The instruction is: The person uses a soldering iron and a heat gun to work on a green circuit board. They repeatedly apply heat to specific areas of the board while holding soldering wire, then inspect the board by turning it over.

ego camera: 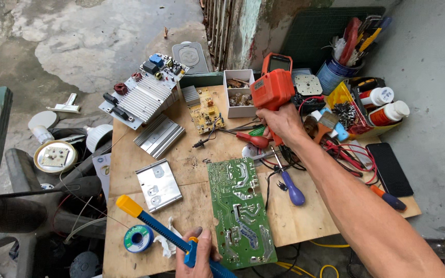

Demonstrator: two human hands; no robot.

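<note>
My right hand [283, 123] grips the handle of an orange soldering gun [272, 89], raised over the back middle of the wooden table [305, 219]. My left hand [198, 256] holds a blue desoldering pump with a yellow end [153, 222] near the front edge; its yellow end points to the back left. Between the hands a green circuit board [239, 210] lies solder side up. A spool of solder wire [138, 238] sits just left of the pump.
Screwdrivers, one purple-handled [290, 186] and one red-handled [251, 138], lie near the board. Metal heat sinks [158, 135], a yellow circuit board [207, 109], a white parts box [239, 93], a yellow tray with bottles [369, 105], a black phone [389, 169] and a tool can [340, 72] crowd the back and right.
</note>
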